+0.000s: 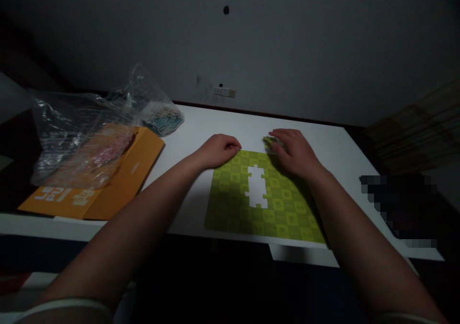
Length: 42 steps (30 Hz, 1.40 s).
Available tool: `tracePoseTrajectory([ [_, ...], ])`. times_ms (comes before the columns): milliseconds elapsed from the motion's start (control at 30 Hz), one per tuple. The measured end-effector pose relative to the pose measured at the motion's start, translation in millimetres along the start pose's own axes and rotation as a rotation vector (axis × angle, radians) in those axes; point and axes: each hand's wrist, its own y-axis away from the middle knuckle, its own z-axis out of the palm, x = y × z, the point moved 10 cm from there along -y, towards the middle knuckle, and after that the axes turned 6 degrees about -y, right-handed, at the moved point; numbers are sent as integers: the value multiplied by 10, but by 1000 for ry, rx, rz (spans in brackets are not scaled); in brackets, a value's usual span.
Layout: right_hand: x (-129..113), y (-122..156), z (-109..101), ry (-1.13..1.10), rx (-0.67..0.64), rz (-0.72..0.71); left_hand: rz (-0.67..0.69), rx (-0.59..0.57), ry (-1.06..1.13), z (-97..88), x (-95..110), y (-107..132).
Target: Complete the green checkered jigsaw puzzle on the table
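Note:
A green checkered jigsaw puzzle (pixel 230 209) lies flat on the white table, with a white piece-shaped gap in its middle. My left hand (pixel 220 150) rests at the puzzle's far left corner, its fingers curled in and nothing visible in them. Just beyond the far edge, my right hand (pixel 294 152) has its thumb and fingers around a small green puzzle piece (pixel 268 141). That piece is slightly blurred and partly covered by the fingers.
To the left, a clear plastic bag (pixel 75 132) lies over an orange printed folder (pixel 132 170). Behind it sits a wrapped teal and beige bundle (pixel 163 118). A wall with sockets (pixel 224 92) stands behind the white table (pixel 194 122). A dark pixelated object (pixel 402 209) is at the right.

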Motion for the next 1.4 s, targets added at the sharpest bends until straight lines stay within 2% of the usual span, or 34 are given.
tracePoseTrajectory([
  [100, 368, 17, 137, 43, -82, 51, 17, -4, -23, 6, 4, -3],
  [167, 457, 15, 231, 18, -113, 48, 21, -3, -28, 5, 8, 0],
  [267, 469, -28, 269, -22, -88, 46, 18, -8, -28, 9, 10, 6],
  [433, 484, -86, 122, -104, 42, 113, 3, -18, -51, 23, -19, 0],
  [533, 508, -72, -36, -334, 166, 192, -3, -25, -51, 33, -47, -5],
  [600, 511, -41, -43, -545, 176, 276, -2, -25, -57, 32, -59, -7],
  [667, 429, -13, 28, -710, 109, 327, 1, -27, -72, 33, -62, -7],
  [767, 215, 23, 171, -801, -51, 325, 8, -25, -84, 28, -53, -6],
  [967, -112, 95, 390, -723, -307, 215, 16, -20, -66, 21, -16, 6],
  [1100, -238, 145, 442, -651, -403, 175, 27, -17, -61, 25, 2, 9],
  [1267, -354, 207, 449, -791, -458, 205, 54, -18, -61, 38, 11, 1],
  [1400, -507, 372, 614, -856, -673, 238, 53, -7, -62, 44, -5, -2],
])
